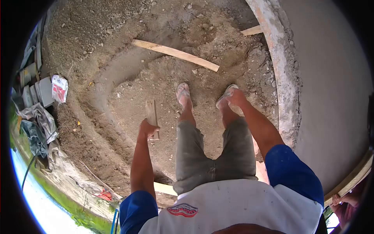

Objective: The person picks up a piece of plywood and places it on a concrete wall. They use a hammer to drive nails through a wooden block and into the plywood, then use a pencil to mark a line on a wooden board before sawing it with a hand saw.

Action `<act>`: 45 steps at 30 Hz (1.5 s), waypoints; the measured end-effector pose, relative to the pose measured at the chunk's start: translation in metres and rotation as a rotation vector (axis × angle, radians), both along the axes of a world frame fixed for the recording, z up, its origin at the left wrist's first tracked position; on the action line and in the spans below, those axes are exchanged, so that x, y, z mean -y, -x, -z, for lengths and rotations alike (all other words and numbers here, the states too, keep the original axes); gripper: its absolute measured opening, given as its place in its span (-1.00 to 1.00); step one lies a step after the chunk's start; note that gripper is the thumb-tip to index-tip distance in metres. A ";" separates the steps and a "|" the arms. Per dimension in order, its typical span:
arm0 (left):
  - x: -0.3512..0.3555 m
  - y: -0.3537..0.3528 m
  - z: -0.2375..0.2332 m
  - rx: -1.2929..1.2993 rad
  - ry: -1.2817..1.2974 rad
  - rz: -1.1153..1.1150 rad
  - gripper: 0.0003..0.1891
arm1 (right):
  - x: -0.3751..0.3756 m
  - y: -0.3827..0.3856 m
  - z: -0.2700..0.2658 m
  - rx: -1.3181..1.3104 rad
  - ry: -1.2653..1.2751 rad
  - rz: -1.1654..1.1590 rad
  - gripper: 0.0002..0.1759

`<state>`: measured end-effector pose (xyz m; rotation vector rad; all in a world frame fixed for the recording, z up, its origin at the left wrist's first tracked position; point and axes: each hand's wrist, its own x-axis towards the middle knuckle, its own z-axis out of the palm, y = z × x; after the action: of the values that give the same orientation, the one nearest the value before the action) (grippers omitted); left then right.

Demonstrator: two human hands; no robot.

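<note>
My left hand (148,129) is closed around a short, flat wooden board (152,114), its thumb lying across the wood. The board hangs over the dirt to the left of my legs. My right hand (236,98) is lowered and overlaps my right foot and its dusty sandal (232,87) in this view. Its fingers point down and are partly hidden, so I cannot tell whether they hold anything. My left foot, in another sandal (183,89), stands on the ground beside it.
A long wood strip (175,54) lies on rough soil ahead, and a shorter wood piece (252,30) meets the concrete edge (283,74). Smooth grey concrete (331,89) spreads to the right. A paper bag (59,89) and plastic sheets (41,117) lie left. Another person's hand (337,199) touches a board.
</note>
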<state>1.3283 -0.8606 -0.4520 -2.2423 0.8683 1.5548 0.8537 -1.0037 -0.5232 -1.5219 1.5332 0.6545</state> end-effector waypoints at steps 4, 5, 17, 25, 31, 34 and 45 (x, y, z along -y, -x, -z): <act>-0.049 -0.028 0.138 0.049 -0.190 0.137 -0.30 | 0.045 -0.015 0.163 -0.051 0.212 -0.129 -0.27; -0.060 -0.032 0.165 0.052 -0.234 0.157 -0.26 | 0.053 -0.027 0.193 -0.046 0.315 -0.193 -0.26; 0.006 0.064 0.182 -0.125 0.159 -0.267 -0.26 | 0.114 -0.067 0.157 0.308 -0.347 -0.065 -0.46; 0.144 0.225 0.048 -0.843 0.208 -1.249 -0.30 | -0.009 -0.026 -0.137 0.517 -0.545 0.757 -0.51; 0.159 0.274 -0.053 -0.918 -0.032 -1.145 -0.30 | -0.054 0.010 -0.313 0.509 -0.456 0.953 -0.49; 0.201 0.298 -0.113 -0.785 0.182 -1.077 -0.42 | -0.072 0.010 -0.372 0.636 -0.372 1.080 -0.57; 0.322 0.285 -0.443 -0.857 0.844 0.279 -0.19 | 0.024 0.023 -0.468 1.061 0.204 1.072 -0.08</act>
<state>1.0429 -1.1822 -0.0086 -1.6183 2.3044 2.2983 0.8311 -1.0274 -0.0557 -0.6943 1.2572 -0.8272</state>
